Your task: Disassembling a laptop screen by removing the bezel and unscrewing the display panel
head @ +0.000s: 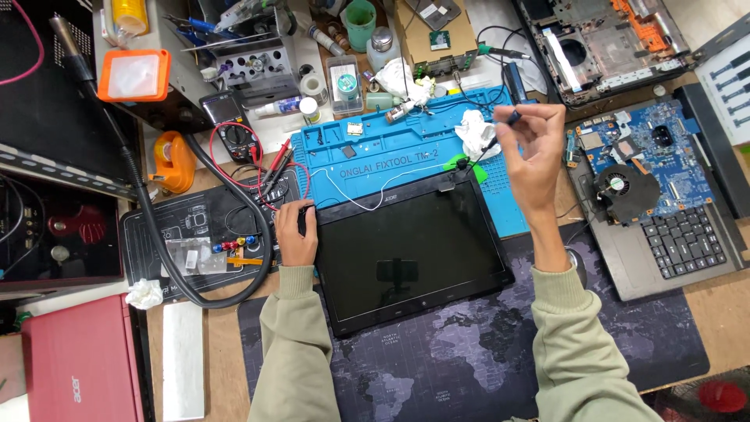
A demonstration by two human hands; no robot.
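Observation:
A black laptop screen panel (410, 254) lies flat in front of me, half on a blue repair mat (375, 160) and half on a dark map-printed desk mat (469, 352). My left hand (295, 234) presses on the panel's left edge. My right hand (531, 148) is raised above the panel's upper right corner, pinching a thin dark screwdriver (504, 125) whose tip points down toward the hinge (461, 168). A white cable (367, 199) runs along the panel's top edge. A crumpled white tissue (474, 129) lies beside the tool.
An opened laptop base with blue board, fan and keyboard (656, 195) lies at right. Another stripped chassis (601, 43) sits at the back. A multimeter with red leads (234, 141), an orange tape dispenser (173, 160), a black hose (148, 211) and a red laptop (74, 367) are at left.

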